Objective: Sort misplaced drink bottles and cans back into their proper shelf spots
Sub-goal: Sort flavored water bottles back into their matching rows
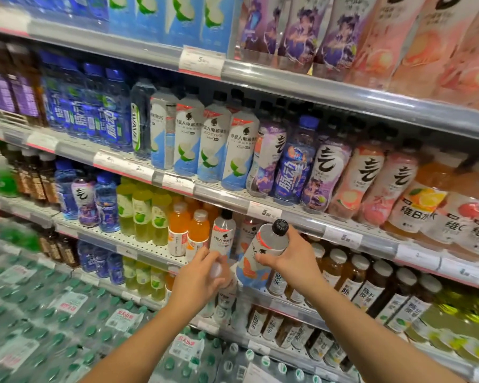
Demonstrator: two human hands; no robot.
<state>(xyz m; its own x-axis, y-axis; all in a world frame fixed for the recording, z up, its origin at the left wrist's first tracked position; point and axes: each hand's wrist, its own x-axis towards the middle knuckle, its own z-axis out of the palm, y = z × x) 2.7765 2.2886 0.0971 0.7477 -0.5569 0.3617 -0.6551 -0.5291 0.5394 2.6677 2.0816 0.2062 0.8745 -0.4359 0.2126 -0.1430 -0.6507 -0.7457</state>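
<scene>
A person faces stocked drink shelves point(340, 99). The right hand point(291, 259) grips a black-capped bottle with an orange label point(263, 251), tilted, just in front of the third shelf. The left hand point(202, 277) curls around a white-capped bottle point(221, 288), left of it and lower.

At lower centre, the right hand point(291, 262) grips a tilted black-capped bottle point(263, 251); the left hand point(198, 279) holds a blurred white-capped bottle point(226, 295) before the shelves point(288, 84).
</scene>
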